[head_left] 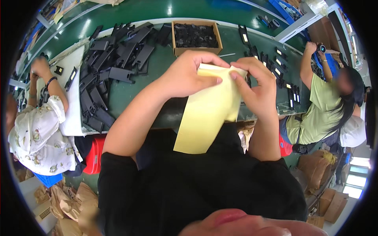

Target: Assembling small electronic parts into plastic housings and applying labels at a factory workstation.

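A yellow sheet of paper (202,114) hangs in front of my chest, its top edge bent over and its long end dangling past the table's near edge. My left hand (193,74) pinches its upper left part between thumb and fingers. At the upper right corner, my right hand (258,84) grips the same sheet with thumb and forefinger. Whether something small sits between the fingertips at the top fold, I cannot tell. Beyond my hands stands a cardboard box (216,51) full of small black parts (195,35).
Flat black plastic pieces (118,55) lie in a big heap on the green table (157,102) to the left. Several black pieces with pale yellow labels (277,70) lie to the right. One person (39,129) works at left, another (327,106) at right.
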A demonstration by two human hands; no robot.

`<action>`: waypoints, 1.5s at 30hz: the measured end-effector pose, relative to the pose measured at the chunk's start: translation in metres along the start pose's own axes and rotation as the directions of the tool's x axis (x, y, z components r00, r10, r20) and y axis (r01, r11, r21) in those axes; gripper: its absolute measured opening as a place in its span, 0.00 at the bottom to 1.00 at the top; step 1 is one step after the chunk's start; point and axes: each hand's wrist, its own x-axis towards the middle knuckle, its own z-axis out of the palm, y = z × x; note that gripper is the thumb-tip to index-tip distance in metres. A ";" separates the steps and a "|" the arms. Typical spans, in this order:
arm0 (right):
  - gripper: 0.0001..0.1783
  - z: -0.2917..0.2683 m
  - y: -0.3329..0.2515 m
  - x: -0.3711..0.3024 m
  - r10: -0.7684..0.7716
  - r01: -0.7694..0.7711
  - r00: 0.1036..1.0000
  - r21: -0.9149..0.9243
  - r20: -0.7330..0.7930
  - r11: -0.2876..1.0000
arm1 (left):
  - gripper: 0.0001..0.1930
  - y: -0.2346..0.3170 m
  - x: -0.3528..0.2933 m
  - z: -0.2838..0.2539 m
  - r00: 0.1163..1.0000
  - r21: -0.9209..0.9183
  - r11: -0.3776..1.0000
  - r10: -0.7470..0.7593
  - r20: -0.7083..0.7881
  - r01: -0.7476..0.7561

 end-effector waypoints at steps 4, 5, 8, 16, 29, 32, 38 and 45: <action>0.13 0.004 -0.014 -0.015 -0.161 0.154 0.980 -0.064 -0.120 0.986 | 0.11 0.036 -0.024 0.024 0.981 0.292 0.951 -0.050 -0.188 0.105; 0.14 0.003 -0.019 -0.016 -0.221 0.208 0.965 -0.101 -0.140 0.973 | 0.12 0.041 -0.032 0.033 0.964 0.401 0.916 0.112 -0.240 -0.006; 0.14 0.000 -0.032 -0.024 -0.342 0.325 0.924 -0.117 -0.170 0.938 | 0.14 0.055 -0.055 0.053 0.885 0.709 0.702 0.372 -0.280 -0.071; 0.11 0.004 -0.059 -0.054 -0.462 0.440 0.858 -0.143 -0.223 0.886 | 0.10 0.066 -0.083 0.106 0.726 0.797 0.580 0.473 -0.498 0.168; 0.05 -0.071 -0.010 -0.081 -0.287 0.328 0.872 0.038 -0.396 0.944 | 0.13 0.081 -0.078 0.112 0.893 0.751 0.601 0.133 -0.431 0.273; 0.03 -0.085 0.055 -0.077 -0.120 0.135 0.985 0.122 -0.128 0.983 | 0.15 0.050 -0.099 0.108 0.787 0.884 0.463 0.568 -0.243 -0.061; 0.05 -0.065 0.127 -0.074 -0.028 0.088 0.963 -0.215 0.268 0.973 | 0.06 -0.004 -0.151 0.128 0.847 0.620 0.773 0.234 -0.478 0.136; 0.05 -0.058 0.140 -0.074 -0.054 0.120 0.940 -0.177 0.338 0.977 | 0.10 -0.020 -0.164 0.150 0.891 0.460 0.862 0.022 -0.454 0.213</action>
